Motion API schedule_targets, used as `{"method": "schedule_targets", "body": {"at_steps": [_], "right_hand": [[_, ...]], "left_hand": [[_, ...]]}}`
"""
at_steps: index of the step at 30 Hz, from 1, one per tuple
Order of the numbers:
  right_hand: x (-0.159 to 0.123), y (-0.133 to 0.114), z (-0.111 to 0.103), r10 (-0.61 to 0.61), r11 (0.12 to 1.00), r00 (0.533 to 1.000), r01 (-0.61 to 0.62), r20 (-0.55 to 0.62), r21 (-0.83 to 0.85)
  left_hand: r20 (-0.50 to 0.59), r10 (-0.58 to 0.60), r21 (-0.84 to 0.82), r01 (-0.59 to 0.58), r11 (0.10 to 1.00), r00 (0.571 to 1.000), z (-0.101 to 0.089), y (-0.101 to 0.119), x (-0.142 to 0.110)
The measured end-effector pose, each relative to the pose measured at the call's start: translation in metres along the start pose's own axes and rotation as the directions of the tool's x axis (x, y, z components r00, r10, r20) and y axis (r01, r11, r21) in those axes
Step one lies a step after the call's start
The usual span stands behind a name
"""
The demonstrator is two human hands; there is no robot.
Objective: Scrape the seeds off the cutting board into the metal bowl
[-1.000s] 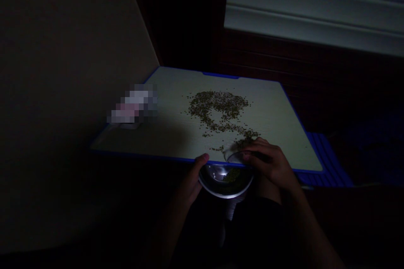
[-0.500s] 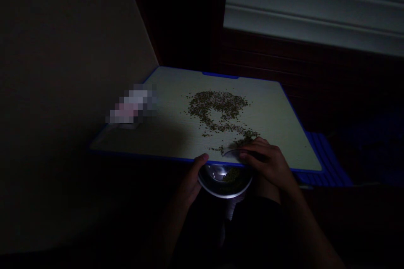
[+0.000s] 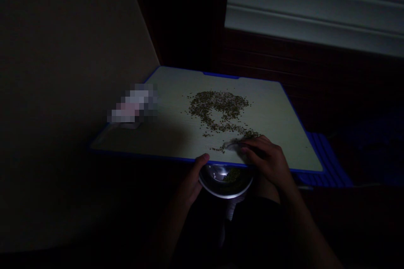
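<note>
Beyond right grip point(image 3: 267, 156), on board point(image 3: 277, 122), seeds point(image 3: 232, 112)

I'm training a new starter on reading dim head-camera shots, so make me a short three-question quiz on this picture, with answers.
1. True or false: the metal bowl stands on top of the board.
2. Which hand holds the thin curved piece: (a) left, (b) right, (c) neither?
3. Fill in the blank: small grains lie both on the board and in the ____.

Key
1. False: the bowl is below the board's near edge, beside the left hand.
2. (b): the right hand.
3. bowl
</note>
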State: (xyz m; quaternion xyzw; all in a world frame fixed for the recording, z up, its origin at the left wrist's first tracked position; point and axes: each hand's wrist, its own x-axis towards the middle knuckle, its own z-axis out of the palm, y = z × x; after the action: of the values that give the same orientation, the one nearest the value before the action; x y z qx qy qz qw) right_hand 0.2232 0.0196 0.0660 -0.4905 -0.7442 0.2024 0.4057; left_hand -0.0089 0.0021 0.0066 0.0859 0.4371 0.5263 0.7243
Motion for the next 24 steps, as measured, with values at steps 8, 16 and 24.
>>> {"method": "schedule_targets", "body": {"at_steps": [8,16,24], "right_hand": [[-0.0014,-0.0006,-0.0012,-0.043,0.998,0.998,0.042,0.035,0.037],[-0.0008,-0.0013,-0.0038,-0.068,0.990,0.997,0.063,0.036,0.123],[-0.0010,0.0008,-0.0029,-0.086,0.989,0.996,0.083,0.024,0.126]], "left_hand": [[0.043,-0.006,-0.013,0.007,1.000,0.999,-0.0007,-0.0014,0.0037],[0.055,-0.013,0.006,0.012,1.000,0.998,-0.0048,-0.0022,0.0049],[0.050,0.019,-0.001,-0.019,1.000,0.999,-0.0076,-0.0051,0.0086]]}}
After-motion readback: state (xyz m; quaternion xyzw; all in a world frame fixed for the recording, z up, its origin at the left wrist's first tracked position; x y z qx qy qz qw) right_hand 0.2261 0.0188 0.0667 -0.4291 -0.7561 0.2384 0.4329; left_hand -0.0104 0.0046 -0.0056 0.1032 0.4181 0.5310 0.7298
